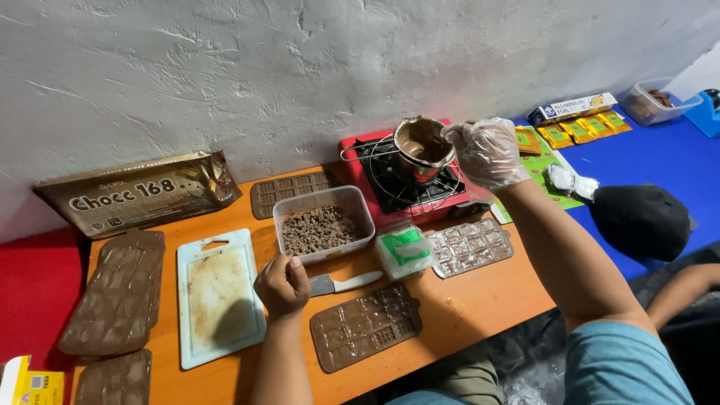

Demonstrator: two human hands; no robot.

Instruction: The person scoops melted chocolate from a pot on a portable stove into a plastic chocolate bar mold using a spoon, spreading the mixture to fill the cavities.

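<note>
The right hand point(487, 152), wearing a clear plastic glove, is reaching to the far rim of a small metal pot point(421, 145) of melted chocolate, its fingers pinched together at the rim; what they are gripping there I cannot tell. The pot is sitting on the wire grate of a red portable stove point(375, 196) at the back of the orange worktop point(480, 300), against the white wall. The left hand point(283, 283) is bare and curled into a loose fist, resting on the worktop between a white cutting board point(217, 300) and a knife point(343, 283) with a pale handle, and it is holding nothing that shows. Just behind it a clear plastic tub point(324, 223) of chocolate pieces is standing. A filled chocolate bar mould point(365, 325) is lying near the front edge, and a clear empty mould point(469, 247) is lying to its right, beside a small green and white packet point(403, 250).
</note>
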